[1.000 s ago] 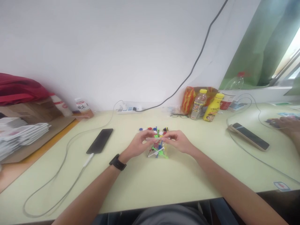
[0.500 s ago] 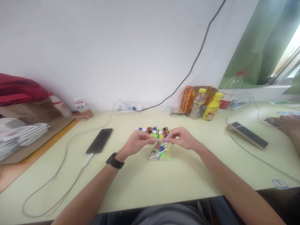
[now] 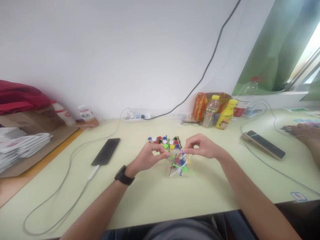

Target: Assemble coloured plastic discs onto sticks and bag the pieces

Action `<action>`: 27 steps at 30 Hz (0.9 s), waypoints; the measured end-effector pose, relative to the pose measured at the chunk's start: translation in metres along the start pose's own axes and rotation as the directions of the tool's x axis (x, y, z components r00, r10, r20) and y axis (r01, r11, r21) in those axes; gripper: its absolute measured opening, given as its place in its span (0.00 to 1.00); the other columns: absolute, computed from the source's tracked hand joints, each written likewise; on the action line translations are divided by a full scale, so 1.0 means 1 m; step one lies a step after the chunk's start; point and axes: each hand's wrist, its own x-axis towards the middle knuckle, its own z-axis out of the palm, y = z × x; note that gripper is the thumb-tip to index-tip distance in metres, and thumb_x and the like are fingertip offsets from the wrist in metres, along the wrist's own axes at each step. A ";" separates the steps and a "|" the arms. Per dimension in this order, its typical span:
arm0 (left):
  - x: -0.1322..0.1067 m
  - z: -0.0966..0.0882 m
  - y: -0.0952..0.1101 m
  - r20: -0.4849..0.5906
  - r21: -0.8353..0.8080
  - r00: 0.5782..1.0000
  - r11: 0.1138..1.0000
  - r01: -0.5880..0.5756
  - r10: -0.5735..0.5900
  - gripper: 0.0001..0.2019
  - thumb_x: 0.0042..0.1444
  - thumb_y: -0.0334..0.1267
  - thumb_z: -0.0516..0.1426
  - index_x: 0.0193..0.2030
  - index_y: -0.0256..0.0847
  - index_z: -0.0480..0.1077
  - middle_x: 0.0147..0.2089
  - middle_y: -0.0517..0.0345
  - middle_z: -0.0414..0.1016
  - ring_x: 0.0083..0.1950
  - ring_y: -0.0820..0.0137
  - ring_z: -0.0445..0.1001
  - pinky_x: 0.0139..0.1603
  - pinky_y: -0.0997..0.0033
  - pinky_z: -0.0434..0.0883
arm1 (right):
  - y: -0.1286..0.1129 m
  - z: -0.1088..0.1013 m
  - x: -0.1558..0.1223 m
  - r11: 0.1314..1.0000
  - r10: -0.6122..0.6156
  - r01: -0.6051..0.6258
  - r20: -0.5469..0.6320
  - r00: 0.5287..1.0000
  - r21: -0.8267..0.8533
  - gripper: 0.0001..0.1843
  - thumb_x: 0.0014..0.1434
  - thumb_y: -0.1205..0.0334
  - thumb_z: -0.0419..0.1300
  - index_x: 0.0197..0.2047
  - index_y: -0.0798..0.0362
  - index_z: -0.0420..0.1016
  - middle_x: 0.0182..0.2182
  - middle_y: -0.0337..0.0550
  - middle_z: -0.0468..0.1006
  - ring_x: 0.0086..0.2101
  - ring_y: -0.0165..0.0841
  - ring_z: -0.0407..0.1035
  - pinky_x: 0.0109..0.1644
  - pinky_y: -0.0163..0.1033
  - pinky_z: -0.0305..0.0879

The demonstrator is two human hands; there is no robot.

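A clear plastic bag (image 3: 178,165) hangs between my two hands, with several coloured plastic pieces inside: thin sticks with wide ends in white, green, blue and red. My left hand (image 3: 150,155), with a black watch on its wrist, pinches the bag's upper left corner. At the upper right corner, my right hand (image 3: 200,146) pinches the bag between thumb and finger. Just behind the bag, several round coloured discs (image 3: 165,141) and a few sticks lie grouped on the pale green table (image 3: 145,200).
A black phone (image 3: 106,151) on a white cable lies left; another phone (image 3: 265,144) lies right. Bottles (image 3: 211,111), a snack bag (image 3: 200,106) and glasses (image 3: 190,123) stand near the wall beside a power strip (image 3: 137,116). Another person's hand (image 3: 303,131) rests at far right.
Both hands and the bag have moved a little to the right and nearer to me. More of the discs behind now shows.
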 end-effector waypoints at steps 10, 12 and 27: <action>-0.007 0.021 -0.027 -0.211 0.193 0.976 0.981 -0.012 0.054 0.11 0.70 0.46 0.58 0.42 0.44 0.78 0.41 0.54 0.81 0.42 0.63 0.76 0.47 0.64 0.72 | 0.043 -0.097 -0.062 0.802 -0.075 -0.297 -0.582 0.810 -0.518 0.19 0.62 0.43 0.65 0.32 0.49 0.83 0.32 0.46 0.84 0.32 0.38 0.74 0.33 0.41 0.65; -0.007 0.025 -0.031 -0.169 0.227 0.981 0.973 -0.051 0.091 0.10 0.69 0.44 0.59 0.49 0.46 0.79 0.48 0.52 0.81 0.50 0.60 0.76 0.54 0.59 0.72 | 0.072 -0.102 -0.066 0.645 -0.146 -0.412 -0.634 0.760 -0.643 0.18 0.65 0.47 0.61 0.33 0.50 0.82 0.34 0.47 0.84 0.33 0.39 0.74 0.34 0.41 0.62; -0.012 0.036 -0.036 0.027 0.265 0.979 0.943 -0.203 0.203 0.08 0.67 0.40 0.60 0.49 0.46 0.80 0.45 0.50 0.82 0.52 0.56 0.76 0.54 0.54 0.73 | 0.153 -0.062 -0.050 0.311 0.186 -0.484 -0.447 0.875 -0.818 0.12 0.67 0.60 0.56 0.38 0.52 0.80 0.44 0.50 0.81 0.44 0.41 0.73 0.42 0.42 0.61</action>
